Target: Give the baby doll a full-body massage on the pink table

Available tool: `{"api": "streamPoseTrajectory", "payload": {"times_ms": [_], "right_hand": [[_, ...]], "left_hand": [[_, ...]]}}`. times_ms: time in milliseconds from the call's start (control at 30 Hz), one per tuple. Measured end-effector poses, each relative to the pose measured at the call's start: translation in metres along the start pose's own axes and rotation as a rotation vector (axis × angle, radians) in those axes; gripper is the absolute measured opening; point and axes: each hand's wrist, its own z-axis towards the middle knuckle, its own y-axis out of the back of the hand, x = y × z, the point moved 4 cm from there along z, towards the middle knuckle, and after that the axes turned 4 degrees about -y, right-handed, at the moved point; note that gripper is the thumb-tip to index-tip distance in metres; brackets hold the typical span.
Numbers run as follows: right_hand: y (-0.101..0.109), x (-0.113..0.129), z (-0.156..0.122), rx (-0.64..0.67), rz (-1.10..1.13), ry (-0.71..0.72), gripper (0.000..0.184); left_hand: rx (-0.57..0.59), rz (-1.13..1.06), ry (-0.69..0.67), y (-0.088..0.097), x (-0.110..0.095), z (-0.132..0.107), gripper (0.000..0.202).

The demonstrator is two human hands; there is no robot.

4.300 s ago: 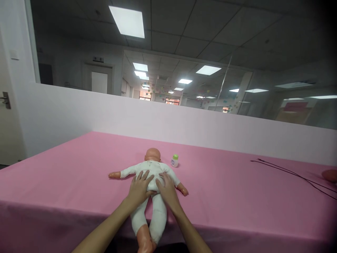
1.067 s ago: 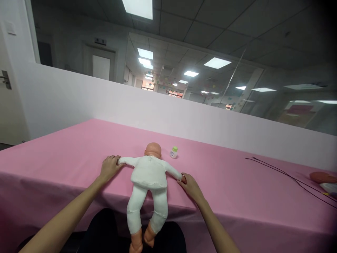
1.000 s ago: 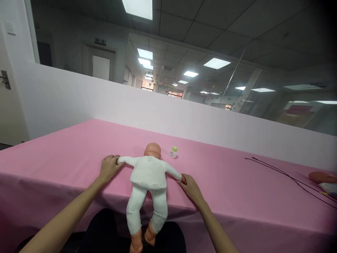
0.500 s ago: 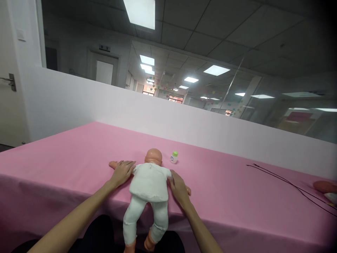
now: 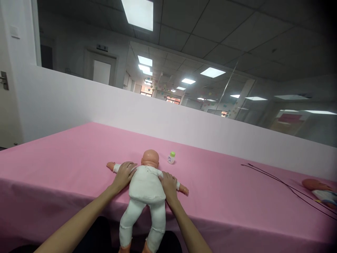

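Observation:
A baby doll [image 5: 147, 186] in a white top and trousers lies face down on the pink-covered table, its bald head pointing away from me and its legs hanging over the near edge. My left hand [image 5: 125, 175] rests on the doll's left-side shoulder and upper arm, fingers stretched out. On the other side, my right hand [image 5: 169, 185] lies over the shoulder and upper arm with its fingers extended. Both doll arms spread outward, their small hands showing beyond mine. Just past the head stands a small clear bottle [image 5: 171, 158] with a green cap.
Thin black cords [image 5: 276, 179] run across the right of the pink table cover [image 5: 223, 193]. Another doll [image 5: 319, 189] lies at the far right edge. A low white wall [image 5: 131, 110] with glass above borders the table's back.
My right hand has shifted inward and up over the doll's shoulder and arm, showing more of its sleeve. The left hand has moved only slightly. The view has turned a little to the right.

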Motion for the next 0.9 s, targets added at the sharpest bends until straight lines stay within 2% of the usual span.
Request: {"api": "streamPoseTrajectory", "payload": {"times_ms": [67,200,267,367,433,467,567,667,767,900], "right_hand": [[0.0,0.002,0.001,-0.021,-0.048,-0.02,0.028],[0.001,0.006,0.004,-0.023,-0.073,-0.056,0.025],[0.001,0.005,0.007,-0.013,-0.082,-0.078,0.023],[0.0,0.002,0.011,-0.01,-0.085,-0.108,0.022],[0.0,-0.001,0.013,-0.028,-0.061,-0.109,0.023],[0.002,-0.002,0.013,-0.045,-0.031,-0.1,0.023],[0.012,-0.005,0.014,-0.096,0.146,-0.052,0.027],[0.024,-0.009,0.013,-0.07,0.465,-0.025,0.03],[0.031,-0.01,0.007,0.077,0.742,-0.123,0.034],[0.032,0.001,-0.005,0.27,1.108,-0.188,0.054]], "left_hand": [[-0.03,-0.064,0.098,0.01,-0.007,0.002,0.037],[0.11,-0.248,0.256,0.023,-0.027,-0.001,0.051],[0.182,-0.286,0.233,0.025,-0.04,-0.009,0.063],[0.309,-0.265,0.091,0.017,-0.057,-0.026,0.087],[0.345,-0.215,0.004,0.008,-0.064,-0.034,0.104],[0.339,-0.193,-0.01,0.004,-0.066,-0.036,0.106],[0.297,-0.165,0.066,-0.005,-0.065,-0.033,0.088],[0.265,-0.161,0.143,-0.007,-0.064,-0.026,0.071],[0.206,-0.153,0.147,-0.005,-0.064,-0.02,0.061],[0.155,-0.172,0.187,-0.003,-0.065,-0.011,0.057]]}}
